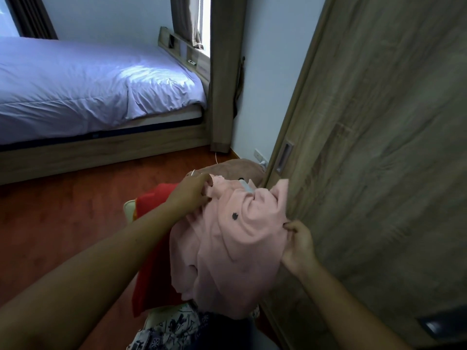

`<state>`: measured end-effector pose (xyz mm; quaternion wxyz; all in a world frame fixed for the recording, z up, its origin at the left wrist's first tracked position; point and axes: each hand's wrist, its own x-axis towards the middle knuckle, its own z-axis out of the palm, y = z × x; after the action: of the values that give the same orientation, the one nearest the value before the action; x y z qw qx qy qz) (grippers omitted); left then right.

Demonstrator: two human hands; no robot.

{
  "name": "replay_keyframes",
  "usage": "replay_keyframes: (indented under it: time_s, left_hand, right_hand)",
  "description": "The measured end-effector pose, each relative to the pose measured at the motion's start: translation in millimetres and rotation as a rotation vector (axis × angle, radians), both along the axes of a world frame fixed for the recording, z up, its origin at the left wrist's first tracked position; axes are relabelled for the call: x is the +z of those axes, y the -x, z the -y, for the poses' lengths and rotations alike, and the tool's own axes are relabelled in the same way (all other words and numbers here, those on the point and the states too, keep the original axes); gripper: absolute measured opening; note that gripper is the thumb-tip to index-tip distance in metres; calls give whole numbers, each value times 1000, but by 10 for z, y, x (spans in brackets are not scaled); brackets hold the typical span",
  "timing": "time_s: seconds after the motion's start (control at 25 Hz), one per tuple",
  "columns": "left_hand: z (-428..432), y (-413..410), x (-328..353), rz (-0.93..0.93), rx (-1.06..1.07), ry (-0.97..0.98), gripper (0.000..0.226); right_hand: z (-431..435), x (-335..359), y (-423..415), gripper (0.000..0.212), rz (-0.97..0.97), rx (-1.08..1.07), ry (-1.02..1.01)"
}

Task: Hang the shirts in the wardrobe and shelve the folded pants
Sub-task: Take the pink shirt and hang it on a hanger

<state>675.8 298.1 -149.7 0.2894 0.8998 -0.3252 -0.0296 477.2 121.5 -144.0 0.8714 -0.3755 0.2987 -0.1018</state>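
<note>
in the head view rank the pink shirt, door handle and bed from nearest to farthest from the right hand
1. pink shirt: pinched by the right hand.
2. door handle: ahead of the hand, on its right.
3. bed: far back on the left.

Dim, window-lit, blurry wide-angle edges.

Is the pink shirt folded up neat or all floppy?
Floppy, not folded. The pink shirt hangs bunched between the left hand and right hand, each pinching an edge.

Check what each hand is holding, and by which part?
Both hold the pink shirt: the left hand pinches its upper edge near the collar, and the right hand pinches a bunched edge on the opposite side.
</note>
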Motion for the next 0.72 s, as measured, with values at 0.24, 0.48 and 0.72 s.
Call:
replay_keyframes:
  time_s: [0.24, 0.48, 0.72]
  left_hand:
    - [28, 114, 97, -546, 23, 152, 7]
    - [483, 788, 461, -1090, 180, 505, 47]
    - [1634, 2275, 616, -1615, -338, 411, 32]
  right_hand:
    - [207, 525, 65, 34, 125, 86, 13]
    - [491, 1496, 679, 36, 584, 88, 91]
    - [922, 1972, 1986, 34, 631, 63, 201]
